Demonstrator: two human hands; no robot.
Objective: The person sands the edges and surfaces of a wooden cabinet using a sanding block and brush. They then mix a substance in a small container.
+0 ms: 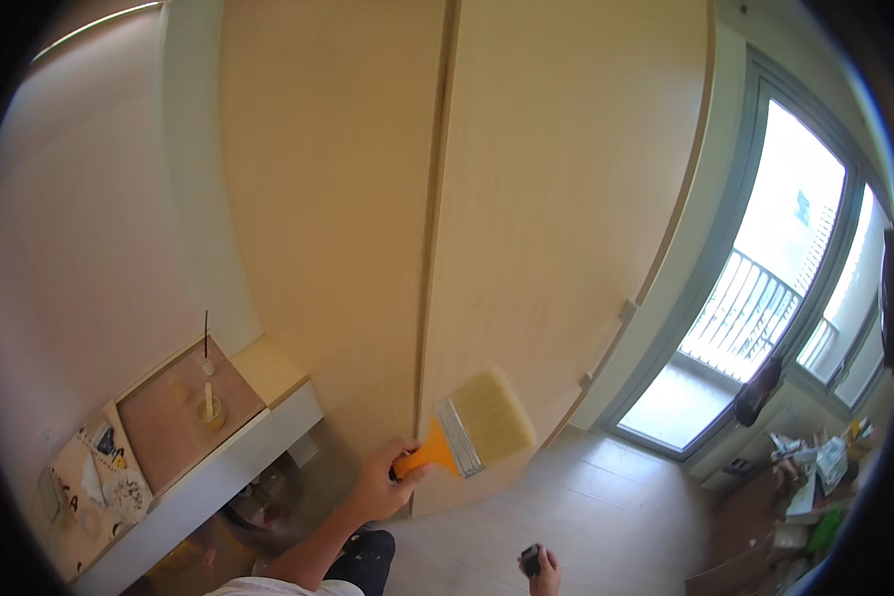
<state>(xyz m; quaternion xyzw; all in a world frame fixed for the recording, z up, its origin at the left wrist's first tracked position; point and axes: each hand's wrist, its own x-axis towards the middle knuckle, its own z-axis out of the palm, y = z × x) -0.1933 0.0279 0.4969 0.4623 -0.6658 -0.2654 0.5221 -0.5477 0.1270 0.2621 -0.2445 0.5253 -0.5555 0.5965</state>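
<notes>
My left hand (387, 480) grips the orange handle of a wide flat paint brush (492, 421). The brush has pale bristles and a metal ferrule, and its bristles point up and to the right, in front of the light wood door panel (536, 223). Whether the bristles touch the panel I cannot tell. At the bottom edge, my right hand (545, 577) is closed around a small dark object (530, 560), too small to identify. Only part of that hand shows.
To the left, a desk-like ledge (186, 439) holds a cup with a stick (210, 411) and a thin dark rod in a small holder (207, 365). Stained cardboard (93, 492) lies beside it. A glass balcony door (745, 283) and piled clutter (812, 477) are on the right.
</notes>
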